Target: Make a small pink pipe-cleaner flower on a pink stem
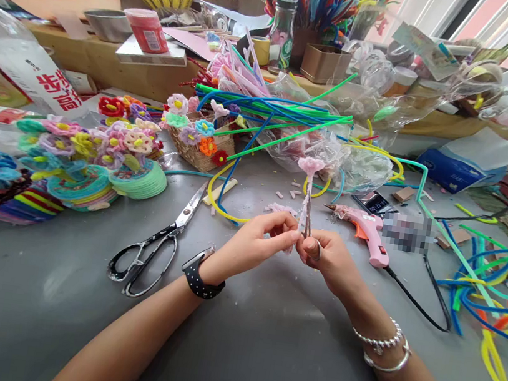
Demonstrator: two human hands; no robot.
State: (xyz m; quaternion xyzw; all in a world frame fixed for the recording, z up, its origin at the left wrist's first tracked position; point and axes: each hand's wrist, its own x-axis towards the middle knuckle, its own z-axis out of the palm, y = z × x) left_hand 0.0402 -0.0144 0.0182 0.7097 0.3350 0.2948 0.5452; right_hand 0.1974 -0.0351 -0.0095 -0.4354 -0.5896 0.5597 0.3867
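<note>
The person holds a pink pipe-cleaner flower upright above the grey table, just in front of the pink glue gun, which lies on its side beside the right hand. The left hand has its fingertips pinched narrow on the fuzzy stem low down, and the right hand is closed around what looks like a small pair of scissors or pliers, whose thin metal tip rises alongside the stem; whether the tip is biting on the stem cannot be told. The flower is judged very light and soft on the outside, with a wire core that bends easily and keeps its bend, so a gentle pinch on the stem well below the bloom is the place to take it; squeezing the petals would likely crush their looped shape. Left of the glue gun, beyond the left wrist with its dotted watch, a large pair of scissors lies open on the table. Behind the glue gun sit a bundle of loose green and blue pipe cleaners and a wicker basket of finished flowers. Short pink offcuts are scattered on the table just behind the hands, and more coloured pipe cleaners lie tangled to the glue gun's right.
</note>
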